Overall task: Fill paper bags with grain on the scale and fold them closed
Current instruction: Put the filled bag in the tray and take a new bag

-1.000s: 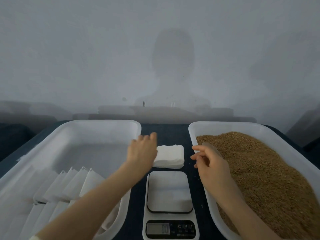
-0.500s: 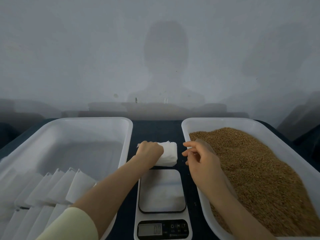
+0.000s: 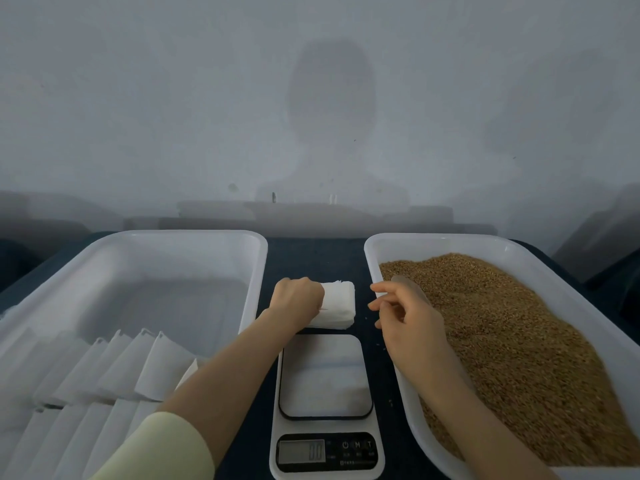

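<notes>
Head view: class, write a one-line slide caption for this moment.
Left hand on the stack of empty paper bags behind the bare scale; right hand waits beside the grain tray.

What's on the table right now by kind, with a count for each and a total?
White trays: 2, the left tray with folded bags, the right tray with grain
Scales: 1, the scale
Stacks of empty bags: 1, the bag stack, with the left hand on it
Total: 4
</notes>
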`<state>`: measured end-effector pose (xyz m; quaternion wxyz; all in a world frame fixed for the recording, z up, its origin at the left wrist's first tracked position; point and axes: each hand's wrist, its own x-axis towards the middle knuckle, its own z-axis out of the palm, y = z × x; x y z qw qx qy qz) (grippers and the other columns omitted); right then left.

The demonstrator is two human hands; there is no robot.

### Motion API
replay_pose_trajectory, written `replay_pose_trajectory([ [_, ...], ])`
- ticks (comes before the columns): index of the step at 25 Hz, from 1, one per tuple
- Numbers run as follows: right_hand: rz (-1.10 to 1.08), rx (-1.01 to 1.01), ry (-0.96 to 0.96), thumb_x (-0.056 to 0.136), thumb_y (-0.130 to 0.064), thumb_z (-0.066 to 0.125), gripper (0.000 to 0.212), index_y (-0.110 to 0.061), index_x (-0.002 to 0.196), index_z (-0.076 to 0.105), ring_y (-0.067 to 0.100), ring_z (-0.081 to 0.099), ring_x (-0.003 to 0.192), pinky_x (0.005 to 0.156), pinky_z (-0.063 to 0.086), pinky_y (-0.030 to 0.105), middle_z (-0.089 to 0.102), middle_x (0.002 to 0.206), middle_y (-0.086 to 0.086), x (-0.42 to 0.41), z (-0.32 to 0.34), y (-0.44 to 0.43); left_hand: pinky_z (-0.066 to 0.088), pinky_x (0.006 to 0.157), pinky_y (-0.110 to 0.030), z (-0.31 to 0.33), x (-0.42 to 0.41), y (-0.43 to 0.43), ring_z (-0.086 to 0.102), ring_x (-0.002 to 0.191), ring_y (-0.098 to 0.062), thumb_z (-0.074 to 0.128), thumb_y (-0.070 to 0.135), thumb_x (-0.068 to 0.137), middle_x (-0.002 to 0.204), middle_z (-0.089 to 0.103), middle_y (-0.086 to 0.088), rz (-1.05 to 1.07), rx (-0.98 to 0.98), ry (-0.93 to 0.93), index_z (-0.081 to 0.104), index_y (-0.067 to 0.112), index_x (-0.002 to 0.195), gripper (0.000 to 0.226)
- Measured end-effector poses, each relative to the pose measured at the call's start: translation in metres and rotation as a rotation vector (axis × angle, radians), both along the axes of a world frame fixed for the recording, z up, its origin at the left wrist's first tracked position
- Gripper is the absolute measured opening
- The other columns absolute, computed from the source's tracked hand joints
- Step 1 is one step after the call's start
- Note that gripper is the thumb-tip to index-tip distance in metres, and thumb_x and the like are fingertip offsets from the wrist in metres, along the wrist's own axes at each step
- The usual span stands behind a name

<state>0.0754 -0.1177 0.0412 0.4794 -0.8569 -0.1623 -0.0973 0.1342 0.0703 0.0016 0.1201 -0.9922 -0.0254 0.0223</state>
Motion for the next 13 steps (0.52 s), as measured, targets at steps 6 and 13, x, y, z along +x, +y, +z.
replay_pose_trajectory([
  [6,0.010,-0.013,0.003,0.094,-0.006,0.049,0.024,-0.018,0.110,0.062,0.007,0.062,0.077,0.068,0.055,0.033,0.063,0.091,-0.010,-0.001,0.001,0.000,0.040,0.060,-0.033,0.028,-0.016,0.015,0.051,0.069,-0.027,0.043,0.016,0.098,0.074,0.053,-0.004,0.130,-0.589,-0.310,0.042,0.011,0.086,0.013],
  [13,0.146,0.029,0.129,0.095,-0.023,0.052,0.024,-0.025,0.119,0.054,0.001,0.065,0.077,0.062,0.047,0.008,0.065,0.090,-0.011,-0.003,-0.004,0.005,0.058,0.065,-0.029,0.047,-0.092,0.011,0.071,0.084,-0.018,0.060,0.016,0.093,0.100,0.070,-0.008,0.331,-1.849,-0.215,0.065,0.010,0.103,0.013],
])
